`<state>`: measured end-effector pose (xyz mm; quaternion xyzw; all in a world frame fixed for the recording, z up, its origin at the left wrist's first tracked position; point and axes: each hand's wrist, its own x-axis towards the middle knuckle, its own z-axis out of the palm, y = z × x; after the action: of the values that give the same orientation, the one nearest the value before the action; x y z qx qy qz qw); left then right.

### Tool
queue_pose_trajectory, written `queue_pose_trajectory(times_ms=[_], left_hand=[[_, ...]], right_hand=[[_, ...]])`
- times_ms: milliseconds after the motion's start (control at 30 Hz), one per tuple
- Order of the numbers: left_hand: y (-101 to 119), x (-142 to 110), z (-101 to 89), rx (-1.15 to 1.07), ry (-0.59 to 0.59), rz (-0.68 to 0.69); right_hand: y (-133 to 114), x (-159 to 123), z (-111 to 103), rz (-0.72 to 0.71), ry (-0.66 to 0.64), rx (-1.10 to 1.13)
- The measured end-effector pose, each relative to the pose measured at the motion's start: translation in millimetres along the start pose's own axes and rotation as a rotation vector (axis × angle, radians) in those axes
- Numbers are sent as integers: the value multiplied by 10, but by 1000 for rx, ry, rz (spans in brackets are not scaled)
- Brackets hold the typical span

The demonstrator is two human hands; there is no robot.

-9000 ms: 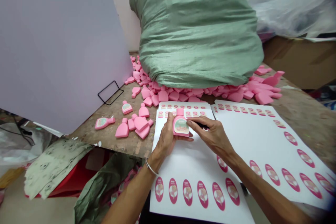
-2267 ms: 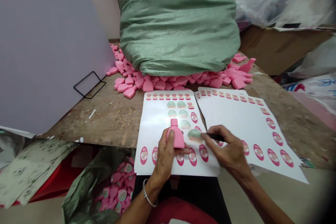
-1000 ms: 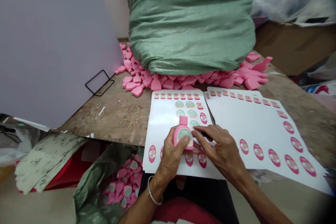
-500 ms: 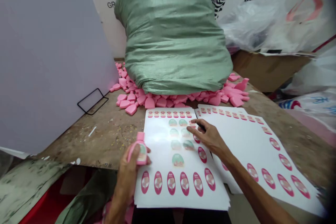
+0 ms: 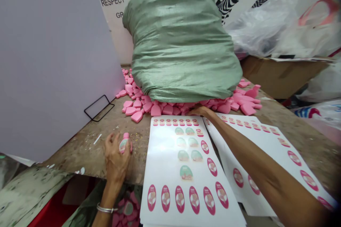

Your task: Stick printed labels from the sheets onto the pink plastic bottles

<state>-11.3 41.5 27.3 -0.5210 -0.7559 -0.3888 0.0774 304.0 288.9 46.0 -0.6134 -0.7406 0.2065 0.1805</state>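
Note:
My left hand point(image 5: 116, 154) is over the table's front left part, with a small pink plastic bottle point(image 5: 124, 144) between the thumb and the fingers. The bottle has a green-and-cream label on its front and a pink cap. My right hand point(image 5: 199, 110) reaches to the front of the pile of pink plastic pieces point(image 5: 168, 109), below the green sack; its fingertips are hidden among them. Between my arms lies a stack of white sticker sheets point(image 5: 165, 152), its top sheet bearing green labels point(image 5: 186, 172) and oval pink stickers point(image 5: 179, 198) around a bare area.
A big green sack point(image 5: 183, 42) rests on the pink pile. More sticker sheets point(image 5: 241, 138) lie at right, under my forearm. A pale panel point(image 5: 55, 60) with a black wire stand point(image 5: 99, 108) is at left. Labelled pink pieces point(image 5: 128, 207) lie below the table edge. A cardboard box point(image 5: 282, 76) stands at right.
My left hand has moved left off the sheets with the pink bottle. My right hand has gone from the stickers forward to the pink pile. The view has shifted slightly.

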Motion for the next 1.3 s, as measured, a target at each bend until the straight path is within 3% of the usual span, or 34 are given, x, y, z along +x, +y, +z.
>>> queue_pose_trajectory(times_ms=[100,200,267,333,433,467,533,567,600,667,800,867,1067,1300], left_hand=[[331,-141,-26,-247,-75,55],[672,-315,-16,-467,-246,33],[856,-402,1,-611,-393,-52],[995,-437,26,-786,-541,-240],[1144,-408,72,-1171,-925,-659],[1187,-392,86,-1291,-1103,-779],[1266,-379,104,-1447,-1387,-913],[1301,-385,103,-1481,-1444,-930],[1328,-399,92,-1496,-1438,-927],[1352,-436,38,-1485,-1302,-879],[1266,-504,-124,-1360,-949,-785],[1215,-565,-176,-1300,-868,-769],[1255,-897,-134,-1190,-791,-720],[1267,-975,-80,-1051,-787,-615]], right_hand=[[10,7,-47,50,-110,-90],[-12,-109,-171,8,-46,-170],[-57,-267,-285,-64,40,-217],[-130,-512,-382,-149,100,-245],[-273,-1042,-418,-403,108,-228],[-321,-1240,-401,-583,111,-209],[-405,-1612,-351,-861,100,-157],[-435,-1768,-328,-939,87,-125],[-454,-1897,-312,-959,67,-86],[-452,-2076,-296,-861,16,16],[-339,-2280,-216,-399,-18,243],[-288,-2378,-87,-275,41,227],[-250,-2590,368,-377,264,-127],[-241,-2597,425,-399,256,-189]])
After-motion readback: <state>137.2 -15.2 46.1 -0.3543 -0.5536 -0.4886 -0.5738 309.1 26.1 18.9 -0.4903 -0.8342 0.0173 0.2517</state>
